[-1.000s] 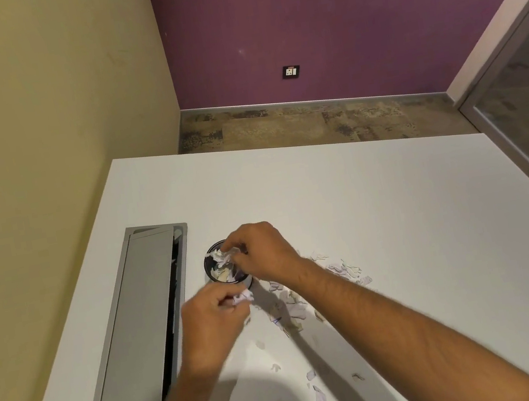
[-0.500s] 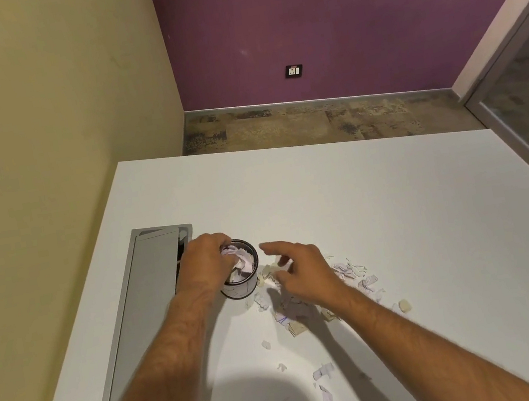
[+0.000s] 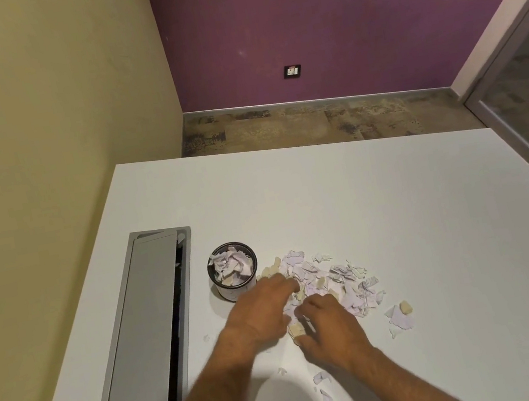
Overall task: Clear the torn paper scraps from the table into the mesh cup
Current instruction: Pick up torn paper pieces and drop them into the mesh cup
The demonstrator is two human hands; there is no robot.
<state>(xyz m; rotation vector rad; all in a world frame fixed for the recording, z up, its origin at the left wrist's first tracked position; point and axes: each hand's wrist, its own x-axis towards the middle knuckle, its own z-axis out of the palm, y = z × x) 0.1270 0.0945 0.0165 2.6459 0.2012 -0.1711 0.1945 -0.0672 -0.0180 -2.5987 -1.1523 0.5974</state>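
The black mesh cup (image 3: 227, 292) stands on the white table (image 3: 394, 200), filled nearly to the rim with crumpled pale scraps. A heap of torn lilac and tan paper scraps (image 3: 341, 280) lies just right of the cup. My left hand (image 3: 259, 310) rests palm down at the heap's left edge, close to the cup, with its fingers stretched out and holding nothing. My right hand (image 3: 331, 326) sits on the near side of the heap, its fingers curled down around some scraps. A few stray scraps (image 3: 399, 317) lie to the right, and others (image 3: 325, 395) lie nearer me.
A long grey cable hatch (image 3: 143, 341) is set into the table left of the cup, its lid partly raised. The table's left edge runs along a yellow wall. Beyond the far edge are the floor and a purple wall.
My left hand has left the cup and come down to the heap. My right hand has drawn back to the heap's near side and curled its fingers onto scraps. The view has tilted slightly.
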